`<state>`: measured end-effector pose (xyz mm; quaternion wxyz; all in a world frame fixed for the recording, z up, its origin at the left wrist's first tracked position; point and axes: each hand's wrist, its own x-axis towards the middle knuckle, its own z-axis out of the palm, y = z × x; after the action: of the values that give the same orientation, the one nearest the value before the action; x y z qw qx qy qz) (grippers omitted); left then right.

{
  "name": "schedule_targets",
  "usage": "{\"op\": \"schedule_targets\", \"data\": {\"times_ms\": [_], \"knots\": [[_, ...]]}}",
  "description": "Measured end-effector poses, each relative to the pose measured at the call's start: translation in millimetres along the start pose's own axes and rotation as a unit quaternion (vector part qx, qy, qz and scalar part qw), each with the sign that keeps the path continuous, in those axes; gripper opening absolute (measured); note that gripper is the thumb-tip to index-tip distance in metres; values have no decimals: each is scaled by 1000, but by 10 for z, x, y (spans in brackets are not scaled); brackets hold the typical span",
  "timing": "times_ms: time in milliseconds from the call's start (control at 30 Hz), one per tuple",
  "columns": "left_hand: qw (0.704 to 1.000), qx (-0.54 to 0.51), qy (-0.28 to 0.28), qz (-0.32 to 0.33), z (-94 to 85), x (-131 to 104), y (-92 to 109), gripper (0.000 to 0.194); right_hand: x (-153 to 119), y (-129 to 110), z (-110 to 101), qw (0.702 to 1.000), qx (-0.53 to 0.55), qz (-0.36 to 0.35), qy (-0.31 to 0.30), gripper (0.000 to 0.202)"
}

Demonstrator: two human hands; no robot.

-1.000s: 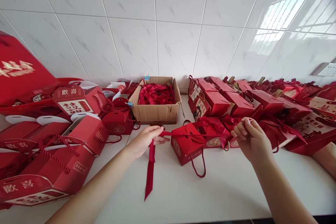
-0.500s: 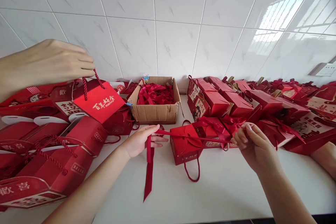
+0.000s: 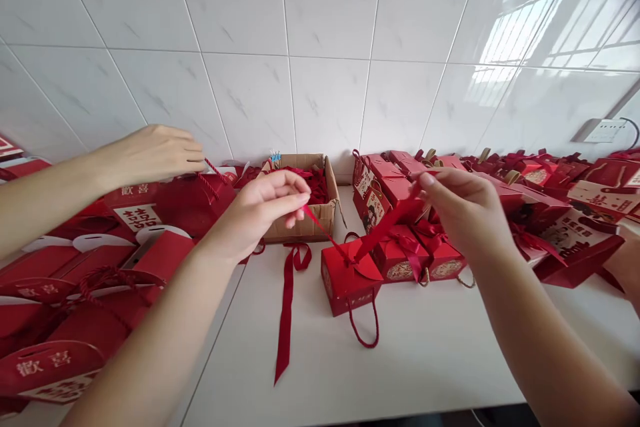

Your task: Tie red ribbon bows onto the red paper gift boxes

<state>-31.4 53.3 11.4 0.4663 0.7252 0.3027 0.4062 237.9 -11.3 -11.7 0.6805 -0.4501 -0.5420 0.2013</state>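
Note:
A small red gift box [image 3: 345,273] with a rope handle stands on the table between my two hands. A red ribbon [image 3: 383,230] meets the box's top and rises from there in a V to both hands. My left hand [image 3: 265,213] pinches one end, up and left of the box. The other end is pinched between thumb and fingers of my right hand [image 3: 457,203], up and right of it. Whether the ribbon is knotted at the box top I cannot tell. Another red ribbon [image 3: 285,320] lies on the table left of the box.
A cardboard box [image 3: 295,232] of red ribbons stands by the tiled wall. Many red gift boxes [image 3: 67,353] fill the left; ribboned boxes [image 3: 400,257] stand at the right. Another person's hand [image 3: 160,153] holds a rope handle at the left; part of another arm [image 3: 627,260] shows far right.
Both my hands have risen, and the ribbon, stretched straight across before, now forms a V down to the box top. The other person's hand at the left has lowered with its red bag.

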Motion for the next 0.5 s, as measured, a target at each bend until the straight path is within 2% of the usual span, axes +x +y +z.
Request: {"op": "schedule_targets", "data": {"times_ms": [67,133,233,300,400,500], "knots": [[999,29,3,44,123,119,100,12,106,-48,130,999,0,-27,-28,11],[990,101,26,97,243,216,145,17,187,-73,245,997,30,-45,-59,9],[950,203,74,226,383,313,134,31,261,-91,363,991,78,-45,-99,10],[940,192,82,272,443,349,115,38,282,-99,401,987,99,-39,-118,10],[965,100,64,232,502,373,119,44,287,-106,417,983,117,-36,-133,10],[982,33,60,175,543,385,157,40,282,-109,420,982,126,-37,-134,9]]}}
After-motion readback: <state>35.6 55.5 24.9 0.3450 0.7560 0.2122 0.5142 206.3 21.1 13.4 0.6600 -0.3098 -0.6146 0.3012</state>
